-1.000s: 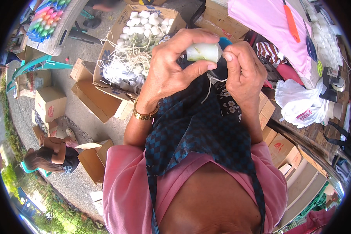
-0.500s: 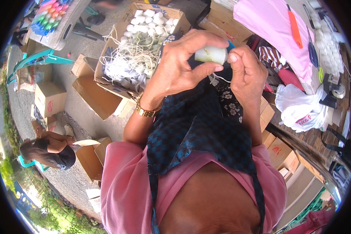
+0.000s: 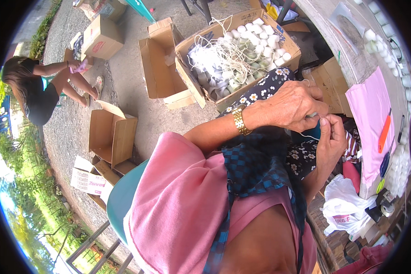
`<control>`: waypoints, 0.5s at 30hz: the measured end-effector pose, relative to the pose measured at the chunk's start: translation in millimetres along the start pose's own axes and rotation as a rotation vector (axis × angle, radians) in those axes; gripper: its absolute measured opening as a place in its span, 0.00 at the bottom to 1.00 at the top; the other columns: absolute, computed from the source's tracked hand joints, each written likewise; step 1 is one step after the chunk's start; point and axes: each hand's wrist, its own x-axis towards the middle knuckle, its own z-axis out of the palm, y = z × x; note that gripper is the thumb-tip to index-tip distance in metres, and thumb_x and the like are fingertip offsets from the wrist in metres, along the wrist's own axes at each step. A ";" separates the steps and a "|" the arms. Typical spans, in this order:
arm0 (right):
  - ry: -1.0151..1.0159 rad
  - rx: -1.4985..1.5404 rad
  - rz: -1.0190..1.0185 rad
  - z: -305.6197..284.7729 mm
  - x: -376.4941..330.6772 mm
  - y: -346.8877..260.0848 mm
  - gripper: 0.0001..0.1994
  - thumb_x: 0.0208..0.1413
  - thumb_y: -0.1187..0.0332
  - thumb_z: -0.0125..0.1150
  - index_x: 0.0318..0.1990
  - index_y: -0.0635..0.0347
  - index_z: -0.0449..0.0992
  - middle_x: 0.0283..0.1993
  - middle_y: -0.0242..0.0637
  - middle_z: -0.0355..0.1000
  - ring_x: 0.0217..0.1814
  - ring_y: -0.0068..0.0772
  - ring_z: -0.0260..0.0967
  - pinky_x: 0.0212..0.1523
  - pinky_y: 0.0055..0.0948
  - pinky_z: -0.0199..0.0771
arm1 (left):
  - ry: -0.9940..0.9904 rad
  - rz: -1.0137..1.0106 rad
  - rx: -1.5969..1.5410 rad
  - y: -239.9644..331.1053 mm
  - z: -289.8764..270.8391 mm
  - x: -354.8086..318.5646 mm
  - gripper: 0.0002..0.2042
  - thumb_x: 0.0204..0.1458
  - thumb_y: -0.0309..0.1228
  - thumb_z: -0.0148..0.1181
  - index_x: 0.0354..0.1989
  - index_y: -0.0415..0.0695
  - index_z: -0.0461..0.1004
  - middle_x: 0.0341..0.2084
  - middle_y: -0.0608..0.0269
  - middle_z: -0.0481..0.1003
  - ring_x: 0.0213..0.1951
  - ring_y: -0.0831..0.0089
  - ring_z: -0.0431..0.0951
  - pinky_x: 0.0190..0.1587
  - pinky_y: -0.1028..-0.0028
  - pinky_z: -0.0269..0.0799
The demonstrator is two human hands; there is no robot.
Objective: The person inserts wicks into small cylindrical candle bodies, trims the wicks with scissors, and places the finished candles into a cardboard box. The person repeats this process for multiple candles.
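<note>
My left hand (image 3: 293,107), with a gold watch (image 3: 240,120) at the wrist, is curled closed. Only a pale edge of the white cylinder (image 3: 312,115) shows between its fingers; the rest is hidden. Touching those fingertips, my right hand (image 3: 332,133) pinches at a thin white string (image 3: 309,136), whose end inside the grip is covered. Beyond my left forearm stands an open cardboard box (image 3: 255,98) holding many white cylinders (image 3: 265,36) and a tangle of white strings (image 3: 223,57).
Open empty cartons (image 3: 157,68) lie left of the box. At far left a seated person (image 3: 32,91) holds something purple. A table on the right carries pink cloth (image 3: 367,123), an orange-handled tool (image 3: 384,133) and rows of white pieces. A white plastic bag (image 3: 347,205) sits below it.
The view has swung, so everything lies further right. My left hand has turned over and closed around the cylinder, hiding most of it. The seated person now holds something purple.
</note>
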 end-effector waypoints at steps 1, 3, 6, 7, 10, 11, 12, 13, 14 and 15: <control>0.016 -0.056 -0.051 0.2 0.5 -1.4 0.03 0.56 0.74 0.58 0.34 0.65 0.72 0.25 0.31 0.68 0.26 0.19 0.60 0.28 0.21 0.61 | -0.010 0.021 0.015 -2.5 -2.8 -0.5 0.06 0.36 0.26 0.61 0.26 0.45 0.76 0.27 0.61 0.75 0.32 0.59 0.73 0.32 0.65 0.71; -0.019 -0.051 -0.021 -2.1 -4.4 -6.9 0.02 0.54 0.77 0.58 0.33 0.65 0.72 0.25 0.33 0.68 0.27 0.21 0.61 0.29 0.23 0.63 | -0.046 0.071 -0.003 -3.8 -2.0 -1.1 0.06 0.36 0.26 0.61 0.26 0.45 0.76 0.28 0.61 0.75 0.32 0.59 0.73 0.32 0.65 0.71; -0.037 -0.002 0.036 -2.6 -4.9 -7.9 0.01 0.53 0.78 0.57 0.31 0.66 0.72 0.24 0.32 0.68 0.26 0.20 0.61 0.28 0.22 0.64 | -0.085 0.062 -0.045 -10.5 -10.6 -7.3 0.06 0.36 0.23 0.61 0.26 0.43 0.76 0.30 0.61 0.75 0.34 0.60 0.73 0.36 0.67 0.70; -0.031 0.041 0.041 -1.3 -5.8 -2.3 0.01 0.53 0.78 0.57 0.30 0.66 0.73 0.23 0.32 0.68 0.25 0.19 0.61 0.27 0.22 0.64 | -0.131 -0.013 -0.057 -11.9 -13.7 -9.6 0.06 0.36 0.22 0.62 0.25 0.42 0.75 0.30 0.61 0.76 0.35 0.60 0.74 0.37 0.67 0.70; -0.015 0.077 0.077 1.4 -4.9 -10.1 0.02 0.53 0.76 0.57 0.30 0.66 0.73 0.21 0.31 0.66 0.23 0.16 0.59 0.25 0.19 0.61 | -0.068 -0.025 -0.152 -14.2 -16.6 -6.3 0.04 0.37 0.21 0.61 0.24 0.40 0.75 0.27 0.60 0.76 0.31 0.60 0.73 0.36 0.69 0.69; -0.002 0.070 0.054 0.4 -5.3 -7.4 0.03 0.54 0.76 0.57 0.30 0.66 0.73 0.21 0.30 0.66 0.23 0.16 0.59 0.25 0.19 0.61 | -0.065 -0.032 -0.138 -13.3 -17.3 -5.2 0.05 0.36 0.21 0.61 0.24 0.40 0.75 0.27 0.60 0.76 0.30 0.60 0.73 0.36 0.68 0.69; 0.046 0.116 0.087 -4.5 -6.7 -3.4 0.04 0.54 0.76 0.57 0.29 0.66 0.73 0.21 0.29 0.66 0.23 0.15 0.59 0.25 0.18 0.60 | -0.074 -0.026 -0.068 -16.7 -21.1 -4.6 0.04 0.37 0.20 0.62 0.24 0.40 0.75 0.27 0.61 0.76 0.31 0.62 0.74 0.36 0.69 0.69; 0.093 0.164 0.117 -12.6 -8.7 1.9 0.04 0.55 0.75 0.57 0.29 0.66 0.73 0.21 0.28 0.67 0.24 0.15 0.59 0.25 0.18 0.60 | -0.080 -0.020 0.003 -21.0 -25.8 -4.5 0.04 0.37 0.19 0.62 0.24 0.40 0.76 0.27 0.61 0.77 0.31 0.64 0.74 0.37 0.69 0.68; 0.138 0.216 0.147 -20.3 -11.4 6.7 0.05 0.55 0.75 0.56 0.29 0.66 0.73 0.22 0.27 0.67 0.24 0.14 0.59 0.25 0.18 0.60 | -0.042 -0.110 -0.083 -29.4 -33.3 -5.9 0.04 0.38 0.19 0.62 0.24 0.41 0.76 0.27 0.62 0.77 0.32 0.66 0.75 0.37 0.70 0.69; 0.118 0.298 0.296 -30.1 -13.9 7.6 0.05 0.56 0.74 0.56 0.30 0.67 0.74 0.23 0.25 0.67 0.25 0.13 0.58 0.26 0.17 0.60 | -0.005 -0.206 -0.170 -37.1 -37.6 -9.1 0.04 0.39 0.19 0.62 0.24 0.41 0.77 0.27 0.63 0.77 0.33 0.68 0.75 0.38 0.71 0.69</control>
